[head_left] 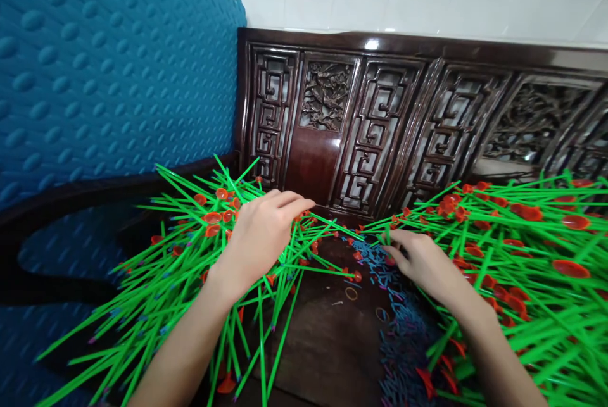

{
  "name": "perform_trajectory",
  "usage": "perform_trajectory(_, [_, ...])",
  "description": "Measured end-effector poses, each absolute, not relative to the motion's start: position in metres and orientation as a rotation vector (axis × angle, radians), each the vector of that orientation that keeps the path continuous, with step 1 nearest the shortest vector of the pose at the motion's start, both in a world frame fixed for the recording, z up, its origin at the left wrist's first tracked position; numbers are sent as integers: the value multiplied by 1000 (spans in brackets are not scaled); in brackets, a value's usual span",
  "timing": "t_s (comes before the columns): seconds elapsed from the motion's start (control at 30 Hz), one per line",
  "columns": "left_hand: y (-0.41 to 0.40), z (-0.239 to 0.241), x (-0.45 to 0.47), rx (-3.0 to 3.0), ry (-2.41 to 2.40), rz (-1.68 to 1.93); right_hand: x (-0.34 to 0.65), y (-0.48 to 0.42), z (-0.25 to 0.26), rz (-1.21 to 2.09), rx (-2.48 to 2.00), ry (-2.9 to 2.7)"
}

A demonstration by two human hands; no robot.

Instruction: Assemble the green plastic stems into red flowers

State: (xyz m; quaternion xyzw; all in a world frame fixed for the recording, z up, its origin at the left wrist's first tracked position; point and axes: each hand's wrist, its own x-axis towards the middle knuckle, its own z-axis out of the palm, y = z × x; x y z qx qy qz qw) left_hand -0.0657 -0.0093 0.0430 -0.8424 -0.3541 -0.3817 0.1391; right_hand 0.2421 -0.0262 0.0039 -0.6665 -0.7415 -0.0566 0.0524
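My left hand (pixel 263 236) is over the left pile of green plastic sticks (pixel 156 306), palm down. Its fingers are bent together around something their own backs hide. One green stick runs from near these fingertips toward the middle. My right hand (pixel 415 255) is at the inner edge of the right pile of green sticks (pixel 536 325), thumb and fingers pinched. A short length of green stick (pixel 387 233) shows at the fingertips. Orange-red cups (pixel 213 217) lie among the sticks in both piles. Small blue tube pieces (pixel 375 258) are scattered just under the right fingertips.
Both piles lie on a dark wooden seat (pixel 323 344). More blue and purple pieces (pixel 403 344) and a rubber band (pixel 351 294) are on it. Behind stands a carved wooden backrest (pixel 313 160); a blue bumpy foam mat (pixel 118 65) rises on the left.
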Motion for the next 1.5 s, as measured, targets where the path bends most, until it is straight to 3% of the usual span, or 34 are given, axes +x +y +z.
perform_trajectory(0.17, [-11, 30, -36, -2937, -807, -1220, 233, -65, 22, 258, -1270, -1688])
perform_trajectory(0.3, [-20, 25, -16, -3341, -772, -1072, 224, -70, 20, 592, -1141, -1490])
perform_trajectory(0.47, [-22, 20, -6, -3603, -813, -1060, 217, -60, 16, 740, -1116, -1416])
perform_trajectory(0.67, [-8, 15, -9, -3475, -1019, -1370, 232, -48, 10, 668, -1254, -1410])
perform_trajectory(0.83, [-5, 13, -10, -3454, -1080, -1534, 261, -21, -25, 284, -2132, -1683])
perform_trajectory(0.97, [-4, 12, -14, -3355, -1057, -1438, 281, -10, -53, 101, -2408, -1666])
perform_trajectory(1.13, [-4, 16, -20, -3147, -1032, -1358, 292, -6, -64, 17, -2454, -1824])
perform_trajectory(1.5, [-10, 30, -25, -3025, -1077, -1403, 246, 1, -108, 158, -2297, -2301])
